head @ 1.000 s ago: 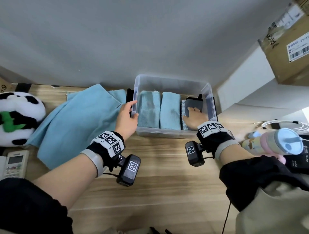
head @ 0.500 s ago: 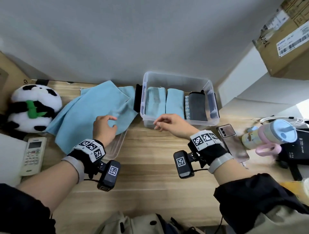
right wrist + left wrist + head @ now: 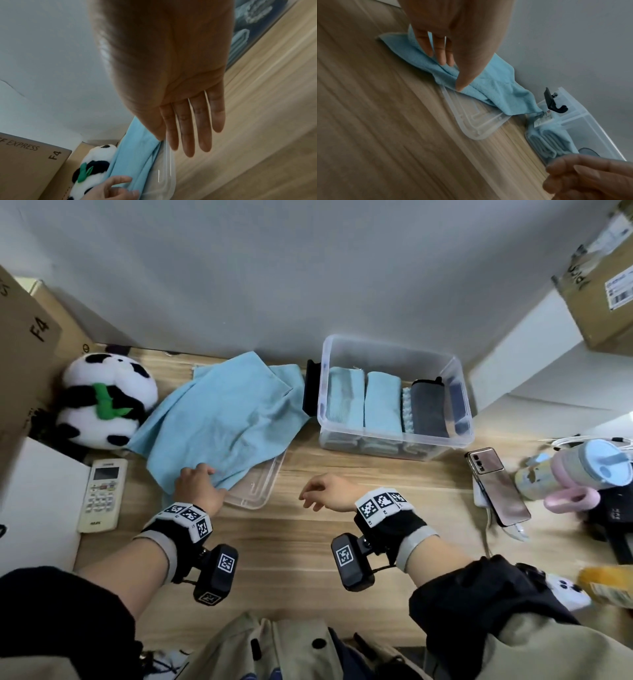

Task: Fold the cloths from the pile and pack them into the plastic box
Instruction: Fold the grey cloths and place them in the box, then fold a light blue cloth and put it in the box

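A loose light blue cloth [image 3: 222, 419] lies spread on the wooden table, left of the clear plastic box [image 3: 397, 438]. My left hand [image 3: 202, 474] is at the cloth's near edge. In the left wrist view this hand [image 3: 453, 73] pinches a fold of the cloth [image 3: 501, 94] between thumb and fingers. My right hand [image 3: 310, 494] hovers over bare table in front of the box, holding nothing; its fingers [image 3: 188, 135] are straight. Inside the box stand two folded light blue cloths [image 3: 344, 395], a patterned one [image 3: 406, 409] and a dark grey one [image 3: 428, 405].
The clear lid [image 3: 260, 487] lies flat, half under the cloth. A panda plush [image 3: 102, 398] and a remote [image 3: 102, 494] are at the left beside a cardboard box [image 3: 24, 344]. A phone [image 3: 496, 487] and a pink-and-blue cup [image 3: 589, 467] sit at the right.
My right hand came out of the box and back toward me over the table. My left hand left the box's side, moved to the loose cloth and took hold of its near edge.
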`<state>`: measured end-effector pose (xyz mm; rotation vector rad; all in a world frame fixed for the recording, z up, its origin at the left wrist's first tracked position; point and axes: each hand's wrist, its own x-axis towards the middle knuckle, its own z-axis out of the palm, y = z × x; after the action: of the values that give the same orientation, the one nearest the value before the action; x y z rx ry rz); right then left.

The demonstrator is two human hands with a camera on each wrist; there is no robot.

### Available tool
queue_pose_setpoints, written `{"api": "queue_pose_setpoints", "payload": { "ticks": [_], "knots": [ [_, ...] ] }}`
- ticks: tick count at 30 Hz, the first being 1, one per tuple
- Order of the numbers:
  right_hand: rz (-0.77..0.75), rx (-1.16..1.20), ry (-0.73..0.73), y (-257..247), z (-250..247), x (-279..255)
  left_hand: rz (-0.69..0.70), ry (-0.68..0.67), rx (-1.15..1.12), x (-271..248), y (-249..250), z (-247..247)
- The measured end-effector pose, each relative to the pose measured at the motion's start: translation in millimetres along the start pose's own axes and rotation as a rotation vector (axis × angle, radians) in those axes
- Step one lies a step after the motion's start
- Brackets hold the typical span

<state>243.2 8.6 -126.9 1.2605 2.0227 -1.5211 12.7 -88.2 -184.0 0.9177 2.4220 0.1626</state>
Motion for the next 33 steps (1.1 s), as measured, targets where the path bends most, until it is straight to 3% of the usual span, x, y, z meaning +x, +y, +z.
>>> {"api": "queue_pose_setpoints", "payload": {
  "ticks": [10,14,18,22,24,28,31,33],
  "knots": [
    [0.054,0.032,0.024,0,16,6,0.02,-0.029,-0.135,14,-16,-5],
    [0.045,0.029,0.037,-2,17,5,0.084,0.057,-0.331,4,0,-15],
    [-0.025,0.051,0.147,-10,14,3,0.287,0.098,-0.575,-10,28,-42],
    [-0.129,0.039,0.413,-24,11,6,0.495,0.13,-0.685,-24,54,-70],
    [-0.158,0.207,0.439,-37,10,2,0.552,0.059,-0.752,-35,67,-78],
    [-0.14,0.929,0.204,-63,6,-8,0.637,-0.125,-0.738,-52,81,-78],
    [-0.162,0.841,0.307,-66,4,-7,0.653,-0.101,-0.681,-59,80,-72],
    [-0.171,0.748,0.391,-62,3,-10,0.585,-0.067,-0.712,-59,78,-66]
  ]
}}
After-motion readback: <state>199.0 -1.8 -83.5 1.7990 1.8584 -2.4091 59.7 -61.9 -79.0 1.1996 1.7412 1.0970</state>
